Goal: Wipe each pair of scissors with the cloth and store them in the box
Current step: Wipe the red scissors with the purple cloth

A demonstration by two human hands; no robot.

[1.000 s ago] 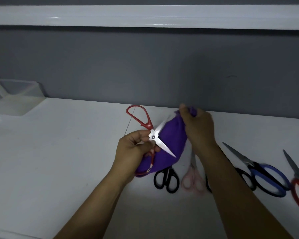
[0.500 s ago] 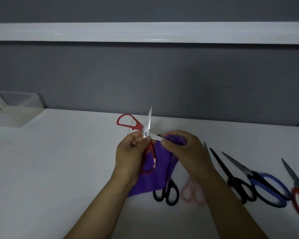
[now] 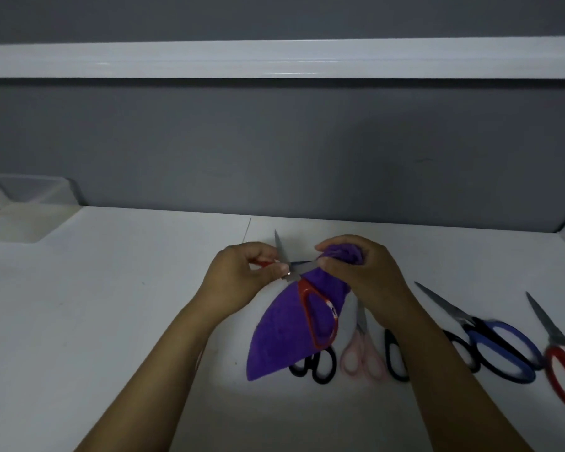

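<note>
The red scissors point(image 3: 320, 318) are held in the left hand point(image 3: 242, 275)'s closed grip above the desk point(image 3: 111, 288), a blade being wiped with the cloth point(image 3: 284, 337) clutched in the right hand point(image 3: 366, 275). Several other pairs point(image 3: 503, 350) wait unwiped at near right. Storing in the box point(image 3: 30, 197) at far left is judged not yet done.

Fuzzy purple cloth point(image 3: 284, 334), shiny metal blades on red plastic-handled scissors point(image 3: 318, 316).

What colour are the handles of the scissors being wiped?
Red handles, seen best in the head view.
</note>
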